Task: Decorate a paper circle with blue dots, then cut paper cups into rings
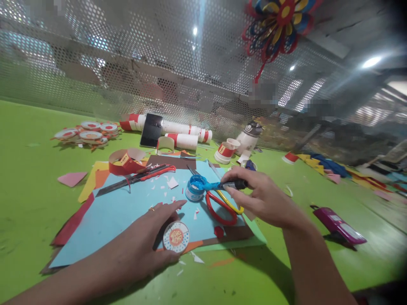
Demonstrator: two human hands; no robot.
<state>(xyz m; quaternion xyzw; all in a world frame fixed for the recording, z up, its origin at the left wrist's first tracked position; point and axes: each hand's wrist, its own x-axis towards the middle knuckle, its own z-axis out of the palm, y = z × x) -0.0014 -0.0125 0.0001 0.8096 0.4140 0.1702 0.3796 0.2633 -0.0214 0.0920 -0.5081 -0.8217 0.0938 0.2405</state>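
Note:
My left hand is around a small round disc with an orange patterned centre and blue dots on its white rim. The thumb touches its lower edge, and the index finger stretches out above it. In my right hand is a paintbrush with a dark handle, its front part coated in blue. The brush tip is at the mouth of an open blue paint jar. Scissors with red and yellow handles lie beside the jar, on light blue paper.
Red-handled scissors and a red paper ring lie left of the jar. Behind are a phone, stacked paper cups and a white bottle. Round paper pieces stand far left; a purple pouch lies right.

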